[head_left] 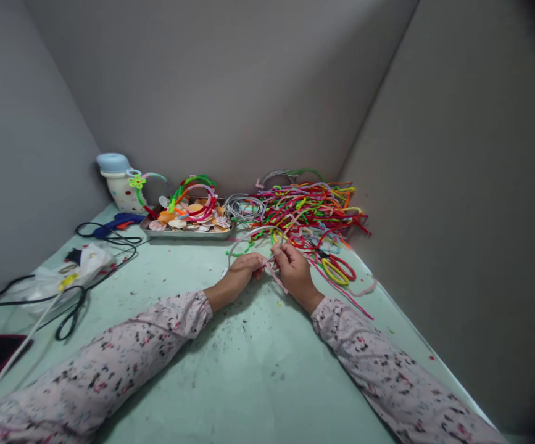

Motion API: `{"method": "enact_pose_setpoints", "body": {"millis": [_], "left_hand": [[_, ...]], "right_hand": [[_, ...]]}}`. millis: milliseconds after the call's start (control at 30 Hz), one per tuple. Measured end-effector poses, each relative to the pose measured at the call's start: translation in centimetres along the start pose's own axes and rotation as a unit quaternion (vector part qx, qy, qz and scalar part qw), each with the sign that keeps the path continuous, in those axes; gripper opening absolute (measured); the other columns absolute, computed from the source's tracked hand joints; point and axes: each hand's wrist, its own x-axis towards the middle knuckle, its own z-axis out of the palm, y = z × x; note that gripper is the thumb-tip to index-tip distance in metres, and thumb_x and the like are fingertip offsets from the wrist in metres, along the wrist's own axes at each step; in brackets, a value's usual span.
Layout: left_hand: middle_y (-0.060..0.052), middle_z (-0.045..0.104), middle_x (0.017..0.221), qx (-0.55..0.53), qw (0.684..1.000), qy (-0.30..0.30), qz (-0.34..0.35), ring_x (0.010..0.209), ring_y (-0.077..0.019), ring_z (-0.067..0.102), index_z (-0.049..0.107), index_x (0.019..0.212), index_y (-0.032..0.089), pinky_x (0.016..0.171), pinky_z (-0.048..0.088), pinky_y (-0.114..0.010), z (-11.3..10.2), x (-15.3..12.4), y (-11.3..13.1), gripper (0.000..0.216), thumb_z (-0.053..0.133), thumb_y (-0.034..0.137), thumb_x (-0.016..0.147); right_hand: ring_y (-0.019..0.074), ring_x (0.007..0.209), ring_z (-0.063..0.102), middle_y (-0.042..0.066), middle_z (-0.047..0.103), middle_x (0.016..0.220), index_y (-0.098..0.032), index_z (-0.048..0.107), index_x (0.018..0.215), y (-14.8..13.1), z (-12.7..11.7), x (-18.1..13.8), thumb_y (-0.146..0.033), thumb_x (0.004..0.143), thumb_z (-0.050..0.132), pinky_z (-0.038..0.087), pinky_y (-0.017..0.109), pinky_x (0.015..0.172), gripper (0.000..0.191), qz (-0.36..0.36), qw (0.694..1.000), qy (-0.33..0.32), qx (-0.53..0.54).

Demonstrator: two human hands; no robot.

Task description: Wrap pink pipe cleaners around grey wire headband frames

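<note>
My left hand (pixel 243 271) is closed around a thin grey headband (pixel 258 229), whose curve arches up and away above both hands. Close beside it, my right hand (pixel 294 274) pinches with thumb and fingers near the headband's other end. A pale pink pipe cleaner (pixel 277 281) runs between the two hands, and its loose end hangs below the right fingers. The fingertips partly hide where pipe cleaner and headband meet.
Behind the right hand lies a heap of coloured pipe cleaners (pixel 308 206), with scissors (pixel 336 269) at its front. A metal tray (pixel 188 235) of shells holds decorated headbands. Bare grey headbands (pixel 246 208), a bottle (pixel 121 185), black cable (pixel 82 302) and plastic bag (pixel 94 259) lie around.
</note>
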Motion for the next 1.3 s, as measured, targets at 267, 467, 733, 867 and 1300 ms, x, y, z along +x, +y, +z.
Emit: {"method": "enact_pose_setpoints", "body": {"millis": [267,467,733,867,1300], "left_hand": [[0.0,0.049,0.061,-0.004,1.0,0.009,-0.028,0.056,-0.0101,0.043,0.053,0.061,0.016,0.057,0.033,-0.024,0.2,0.1,-0.1,0.015,0.054,0.024,0.073],[0.002,0.046,0.059,0.003,1.0,0.006,-0.028,0.055,-0.0097,0.041,0.053,0.06,0.015,0.055,0.032,-0.024,0.1,0.2,-0.3,0.015,0.053,0.023,0.073],[0.001,0.048,0.061,0.023,0.999,-0.005,-0.03,0.057,-0.01,0.042,0.054,0.068,0.015,0.054,0.03,-0.023,0.1,-0.1,-0.2,0.012,0.052,0.024,0.075],[0.004,0.047,0.062,0.092,0.996,-0.006,-0.016,0.055,-0.0085,0.037,0.054,0.072,0.016,0.051,0.026,-0.022,-0.2,0.0,-0.8,0.008,0.057,0.023,0.072],[0.002,0.051,0.068,0.224,0.967,0.082,0.085,0.063,-0.0102,0.044,0.054,0.074,0.015,0.057,0.035,-0.022,-0.4,0.7,-2.0,0.014,0.058,0.028,0.075]], "right_hand": [[0.0143,0.058,0.056,-0.001,0.058,0.065,-0.021,0.058,0.082,-0.2,-0.1,0.0,-0.04,0.09,0.046,0.044,0.026,0.058,0.024,-0.005,1.0,-0.006,0.002],[0.0134,0.057,0.055,-0.002,0.057,0.063,-0.02,0.057,0.079,-0.5,0.0,-0.1,-0.038,0.09,0.046,0.043,0.024,0.057,0.023,-0.01,1.0,-0.008,0.006],[0.0138,0.057,0.055,-0.002,0.056,0.062,-0.02,0.057,0.079,-0.2,-0.1,0.1,-0.038,0.089,0.048,0.043,0.025,0.057,0.022,0.0,1.0,0.0,-0.002],[0.0138,0.057,0.055,-0.003,0.055,0.061,-0.02,0.056,0.077,-0.2,-0.1,0.2,-0.038,0.089,0.049,0.042,0.025,0.057,0.023,0.002,1.0,0.006,-0.006],[0.0132,0.057,0.055,-0.001,0.06,0.067,-0.018,0.059,0.086,-0.5,0.0,0.2,-0.036,0.088,0.051,0.044,0.025,0.057,0.02,0.001,1.0,0.005,0.014]]}}
